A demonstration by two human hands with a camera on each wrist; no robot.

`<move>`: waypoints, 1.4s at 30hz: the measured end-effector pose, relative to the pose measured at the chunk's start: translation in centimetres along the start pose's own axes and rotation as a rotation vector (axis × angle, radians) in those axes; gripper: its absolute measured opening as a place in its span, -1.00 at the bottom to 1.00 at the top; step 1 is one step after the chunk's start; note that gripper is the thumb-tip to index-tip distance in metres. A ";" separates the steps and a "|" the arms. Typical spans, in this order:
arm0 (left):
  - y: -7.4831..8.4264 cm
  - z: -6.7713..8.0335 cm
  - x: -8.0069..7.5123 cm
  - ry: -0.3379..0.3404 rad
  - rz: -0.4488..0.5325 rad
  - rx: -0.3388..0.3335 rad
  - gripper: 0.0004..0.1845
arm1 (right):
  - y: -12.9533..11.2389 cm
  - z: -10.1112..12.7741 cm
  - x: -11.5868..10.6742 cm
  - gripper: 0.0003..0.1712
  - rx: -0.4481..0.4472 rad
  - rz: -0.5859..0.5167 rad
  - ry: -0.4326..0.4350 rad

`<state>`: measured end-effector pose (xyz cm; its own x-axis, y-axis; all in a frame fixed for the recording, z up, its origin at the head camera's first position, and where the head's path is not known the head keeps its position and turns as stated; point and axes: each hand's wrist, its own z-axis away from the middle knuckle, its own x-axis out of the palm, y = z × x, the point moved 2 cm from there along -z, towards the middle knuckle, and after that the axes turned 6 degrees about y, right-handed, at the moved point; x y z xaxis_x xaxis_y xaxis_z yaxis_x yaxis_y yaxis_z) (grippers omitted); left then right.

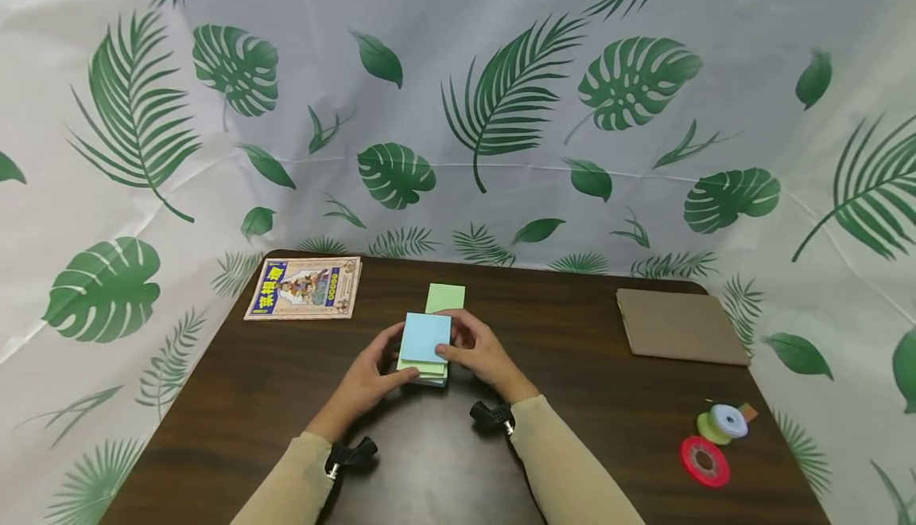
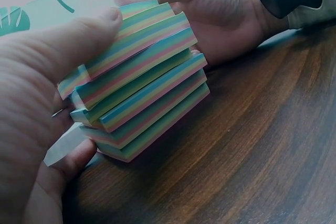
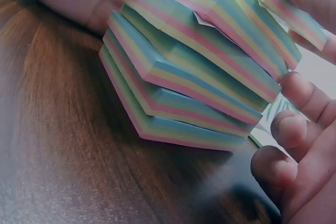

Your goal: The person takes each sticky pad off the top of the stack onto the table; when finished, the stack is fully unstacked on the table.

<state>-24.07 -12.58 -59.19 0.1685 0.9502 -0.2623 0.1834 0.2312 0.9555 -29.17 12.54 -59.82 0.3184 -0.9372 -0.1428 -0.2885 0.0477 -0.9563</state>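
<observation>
Head cam high, looks down at table (image 1: 286,398) – wrist cams close, share pad stack (image 2: 139,77).

Book (image 1: 304,288) cover lettering: unreadable.

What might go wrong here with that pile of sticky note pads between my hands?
The stack of note pads is stepped and skewed, so pads could slide off if either hand eases. The left hand and right hand press only its sides. A tumble might reach the loose green pad behind.
</observation>
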 end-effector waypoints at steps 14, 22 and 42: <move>0.0 0.3 0.1 -0.004 0.009 0.003 -0.11 | -0.2 -0.1 -1.0 -0.30 0.116 -0.240 0.039; -0.2 0.3 0.1 -0.008 0.005 -0.005 -0.10 | 0.3 -0.4 -1.5 -0.26 0.129 -0.370 0.055; 0.0 0.2 0.0 -0.013 -0.026 0.011 -0.12 | 0.9 -0.7 -5.0 -0.78 0.022 -0.410 0.432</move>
<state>-23.87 -12.63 -59.21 0.1757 0.9411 -0.2888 0.1984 0.2535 0.9468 -31.65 17.02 -59.79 0.0023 -0.9363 0.3513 -0.1991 -0.3447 -0.9174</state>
